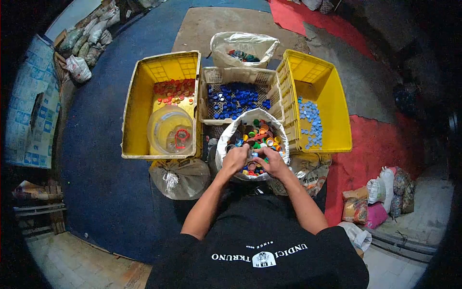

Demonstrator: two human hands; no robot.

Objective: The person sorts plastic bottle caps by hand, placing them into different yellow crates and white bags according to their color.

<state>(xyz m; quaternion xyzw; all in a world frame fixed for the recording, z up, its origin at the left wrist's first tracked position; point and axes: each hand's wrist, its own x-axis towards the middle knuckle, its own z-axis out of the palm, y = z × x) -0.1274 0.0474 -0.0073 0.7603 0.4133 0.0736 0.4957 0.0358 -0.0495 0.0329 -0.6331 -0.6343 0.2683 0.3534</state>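
A white sack [222, 144] full of mixed bottle caps [262, 129] stands open right in front of my body. Both hands are over its near half. My left hand [235, 160] is closed, its fingertips turned in toward the middle of the sack. Opposite it, my right hand [273, 163] is bent inward with thumb and fingers drawn together. Something small and pale shows between the hands, too small to name. Red, orange, green, yellow and white caps lie around the fingers.
Beyond the sack, a white crate [240, 75] holds blue caps. The left yellow crate [137, 106] contains red caps and a clear round tub [156, 126]; the right yellow crate [332, 106] has light blue caps. Another open sack [224, 45] stands behind. A tied sack [180, 180] sits at left.
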